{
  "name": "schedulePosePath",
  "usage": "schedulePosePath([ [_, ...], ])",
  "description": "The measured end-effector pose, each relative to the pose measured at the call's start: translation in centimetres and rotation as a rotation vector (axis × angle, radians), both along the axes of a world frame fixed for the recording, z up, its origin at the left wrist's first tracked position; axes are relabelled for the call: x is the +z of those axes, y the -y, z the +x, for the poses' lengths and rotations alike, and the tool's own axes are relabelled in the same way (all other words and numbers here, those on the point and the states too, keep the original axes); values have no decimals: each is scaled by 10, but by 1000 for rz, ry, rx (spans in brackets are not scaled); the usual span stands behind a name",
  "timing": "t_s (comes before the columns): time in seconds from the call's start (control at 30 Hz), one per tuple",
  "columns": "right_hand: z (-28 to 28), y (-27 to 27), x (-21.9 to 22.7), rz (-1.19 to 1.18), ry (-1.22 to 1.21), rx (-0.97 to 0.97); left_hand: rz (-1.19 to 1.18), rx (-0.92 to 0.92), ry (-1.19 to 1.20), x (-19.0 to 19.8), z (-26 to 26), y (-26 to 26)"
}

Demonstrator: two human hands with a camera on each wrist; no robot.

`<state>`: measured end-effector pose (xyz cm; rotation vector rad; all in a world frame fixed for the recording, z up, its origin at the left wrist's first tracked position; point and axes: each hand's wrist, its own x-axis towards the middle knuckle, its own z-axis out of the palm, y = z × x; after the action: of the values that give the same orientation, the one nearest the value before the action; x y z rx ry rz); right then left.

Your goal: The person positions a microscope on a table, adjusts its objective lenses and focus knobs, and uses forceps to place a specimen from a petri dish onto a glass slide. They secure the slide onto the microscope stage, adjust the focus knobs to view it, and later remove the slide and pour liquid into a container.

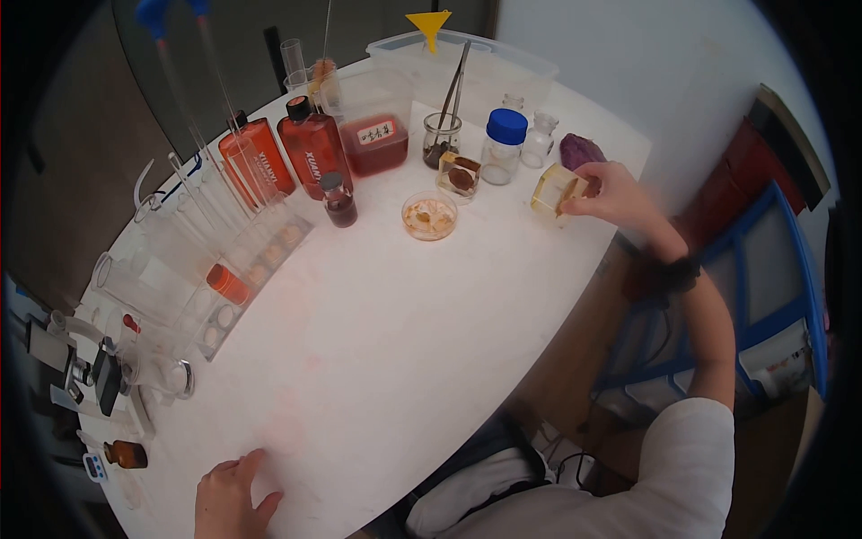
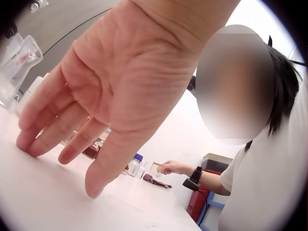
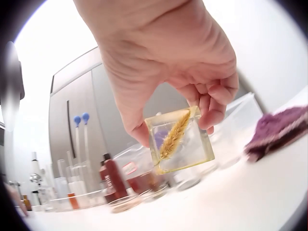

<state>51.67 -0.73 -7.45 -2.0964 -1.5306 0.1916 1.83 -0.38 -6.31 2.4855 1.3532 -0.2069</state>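
Observation:
My right hand pinches a clear resin block between thumb and fingers at the right side of the table. In the right wrist view, a golden wheat ear shows inside the block, which hangs tilted close over the white top. Nearest to it are a crumpled purple cloth and a glass jar with a blue lid. My left hand is at the near left with fingers loosely extended, holding nothing; in the left wrist view its fingertips are right at the tabletop.
A second resin block with a dark specimen stands behind a petri dish of yellowish bits. Red-brown bottles, a small dark vial and a test-tube rack line the left. A microscope stands at far left.

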Motion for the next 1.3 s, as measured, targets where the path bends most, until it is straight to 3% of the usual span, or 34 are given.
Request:
schedulePosePath([
  [0.17, -50, -28, -29, 81, 197, 197, -18, 20, -36, 0, 0, 0],
  [0.27, -59, -42, -31, 14, 201, 156, 4, 14, -19, -3, 0, 2],
  [0.37, -51, -47, -24, 87, 352, 214, 61, -31, 54, -8, -4, 3],
  [0.47, -52, -66, 5, 104, 236, 159, 125, -1, -22, -15, -3, -2],
  [0.53, -57, -82, 13, 24, 245, 120, 135, -12, -32, -15, -4, -2],
  [0.6, -59, -99, 13, -240, 361, 116, 149, -20, -42, -10, -4, -2],
  [0.7, -62, -115, 6, -256, 461, 118, 2, 21, 44, -1, -4, -1],
  [0.93, -35, -106, 15, -51, 343, 160, 21, 12, 70, -1, -5, -2],
  [1.0, -24, -88, 27, 61, 27, 87, 24, 0, 74, 0, -4, -3],
  [1.1, -14, -83, 27, 44, -53, 36, -14, 24, 76, 2, -2, -4],
  [1.3, -28, -98, 3, -19, 81, 109, -21, 23, 46, 2, -1, -2],
])
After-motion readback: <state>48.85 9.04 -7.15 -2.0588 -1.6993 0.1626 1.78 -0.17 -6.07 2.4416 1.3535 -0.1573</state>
